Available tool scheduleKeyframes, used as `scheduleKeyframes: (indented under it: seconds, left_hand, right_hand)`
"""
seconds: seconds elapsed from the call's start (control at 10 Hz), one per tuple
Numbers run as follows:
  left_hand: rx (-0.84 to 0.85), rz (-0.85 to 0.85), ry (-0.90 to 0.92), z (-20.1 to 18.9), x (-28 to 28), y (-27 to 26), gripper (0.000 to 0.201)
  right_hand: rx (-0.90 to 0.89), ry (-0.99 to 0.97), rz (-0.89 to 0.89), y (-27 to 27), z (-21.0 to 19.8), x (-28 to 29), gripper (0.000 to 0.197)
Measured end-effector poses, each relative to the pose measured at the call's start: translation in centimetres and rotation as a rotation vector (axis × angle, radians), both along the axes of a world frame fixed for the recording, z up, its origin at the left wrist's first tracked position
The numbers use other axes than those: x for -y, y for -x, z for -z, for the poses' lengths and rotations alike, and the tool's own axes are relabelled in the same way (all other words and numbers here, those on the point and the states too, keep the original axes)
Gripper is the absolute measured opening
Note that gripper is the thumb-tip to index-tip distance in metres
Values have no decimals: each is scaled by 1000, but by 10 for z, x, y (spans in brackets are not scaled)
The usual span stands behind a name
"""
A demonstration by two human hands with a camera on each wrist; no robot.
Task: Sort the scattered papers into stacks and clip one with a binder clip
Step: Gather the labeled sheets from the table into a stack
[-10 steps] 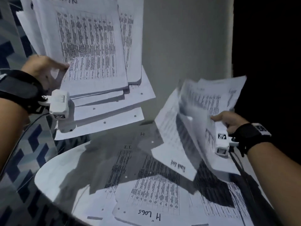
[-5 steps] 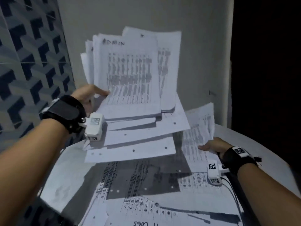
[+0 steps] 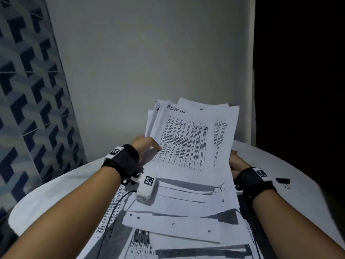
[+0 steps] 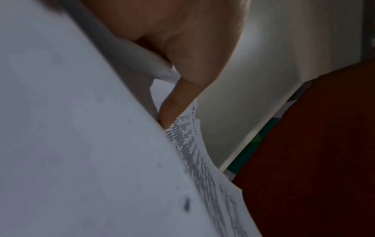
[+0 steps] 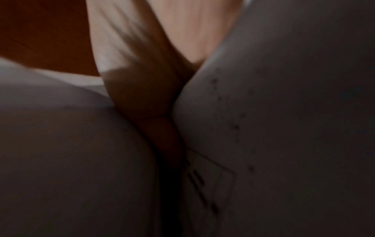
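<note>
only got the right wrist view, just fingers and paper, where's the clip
observer: The clip lies on the table, just right of the right wrist, and nothing touches it.
operator: left grip on the same stack
observer: Yes. The left grip holds the stack at its left edge, thumb on the top sheet.
operator: what's that sheet say
observer: ADMIN is handwritten across its top.

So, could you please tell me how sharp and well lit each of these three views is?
Head view: dim, but the ADMIN sheet reads clearly; the binder clip is soft, and the right side is black. Left wrist view: near paper blurred, print by the thumb sharper. Right wrist view: dark and smeared.
</note>
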State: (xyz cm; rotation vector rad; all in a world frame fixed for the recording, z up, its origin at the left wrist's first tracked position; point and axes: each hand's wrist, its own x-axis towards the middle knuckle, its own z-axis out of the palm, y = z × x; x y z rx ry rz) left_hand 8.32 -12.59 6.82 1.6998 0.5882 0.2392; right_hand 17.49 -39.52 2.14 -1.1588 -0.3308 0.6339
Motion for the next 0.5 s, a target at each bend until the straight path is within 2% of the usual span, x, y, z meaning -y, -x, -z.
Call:
scheduleKeyframes:
  seconds: [0.1, 0.2, 0.3, 0.4, 0.5]
  left_hand:
    - [-11, -54, 50, 9, 2, -6, 24]
    - [-37, -16, 185, 22, -4, -2, 34]
    - [-66, 69, 283, 37, -18, -3, 60]
    - [-149, 39, 372, 50, -37, -13, 59]
    - [-155, 65, 391, 41, -36, -4, 35]
  right_hand:
    - [9, -78, -9, 18, -12, -1, 55]
    - [45, -82, -33, 33, -21, -3, 59]
    - [7, -31, 199, 33, -21, -5, 25]
    - [-21, -8, 276, 25, -15, -5, 31]
    - [-66, 68, 220, 16, -7, -4, 45]
